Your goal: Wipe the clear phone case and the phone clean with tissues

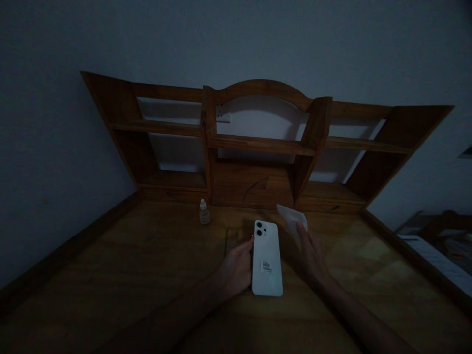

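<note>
A white phone (267,258) lies back-up at the middle of the wooden desk (129,275), its two camera lenses at the far end and a small sticker on its back. My left hand (236,268) grips its left edge. My right hand (309,253) is just right of the phone and holds a white cloth or tissue (291,218), lifted beyond the phone's top right corner.
A small bottle (204,212) stands on the desk at the foot of the wooden shelf unit (258,145), left of the phone. Raised rims run along the desk's left and right sides. The room is dim. Furniture shows at the far right.
</note>
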Demonstrator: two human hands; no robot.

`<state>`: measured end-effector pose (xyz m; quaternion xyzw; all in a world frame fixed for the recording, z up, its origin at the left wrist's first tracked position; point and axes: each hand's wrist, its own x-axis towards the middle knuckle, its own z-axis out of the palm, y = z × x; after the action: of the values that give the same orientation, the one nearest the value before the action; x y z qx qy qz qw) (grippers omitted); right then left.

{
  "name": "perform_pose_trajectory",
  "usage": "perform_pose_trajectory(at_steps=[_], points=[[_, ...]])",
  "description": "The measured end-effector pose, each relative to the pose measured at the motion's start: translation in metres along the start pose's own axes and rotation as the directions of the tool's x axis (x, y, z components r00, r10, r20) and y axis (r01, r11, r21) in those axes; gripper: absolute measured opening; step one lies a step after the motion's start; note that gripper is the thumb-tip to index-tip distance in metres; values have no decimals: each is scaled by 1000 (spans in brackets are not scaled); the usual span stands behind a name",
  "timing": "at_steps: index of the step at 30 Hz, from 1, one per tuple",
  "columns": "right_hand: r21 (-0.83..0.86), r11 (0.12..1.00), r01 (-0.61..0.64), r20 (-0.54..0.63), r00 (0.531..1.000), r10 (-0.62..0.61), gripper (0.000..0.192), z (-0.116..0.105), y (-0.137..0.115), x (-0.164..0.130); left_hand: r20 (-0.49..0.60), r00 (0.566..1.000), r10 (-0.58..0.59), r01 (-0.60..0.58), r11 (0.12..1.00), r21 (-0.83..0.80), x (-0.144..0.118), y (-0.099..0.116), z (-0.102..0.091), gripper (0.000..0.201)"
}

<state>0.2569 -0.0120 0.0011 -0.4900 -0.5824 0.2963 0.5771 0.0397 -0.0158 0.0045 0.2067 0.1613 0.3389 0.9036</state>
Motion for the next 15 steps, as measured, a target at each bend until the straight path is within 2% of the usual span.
perform_pose_trajectory(at_steps=[2,4,6,10,15], points=[[-182,976,124,155,983,-96,40,6,-7,-2,28,1000,8,-8,1000,1,1,0,-1,41],[-309,914,264,317,935,-163,43,12,-11,-2,47,999,20,-21,1000,10,2,1,1,42],[-386,846,368,405,891,-203,47,14,-12,-1,61,997,42,-44,999,19,1,1,5,42],[-476,724,500,467,841,-274,55,12,-13,1,73,995,71,-73,997,21,0,2,16,42],[-538,626,565,510,809,-292,63,13,-21,-2,73,993,89,-91,995,28,1,1,20,45]])
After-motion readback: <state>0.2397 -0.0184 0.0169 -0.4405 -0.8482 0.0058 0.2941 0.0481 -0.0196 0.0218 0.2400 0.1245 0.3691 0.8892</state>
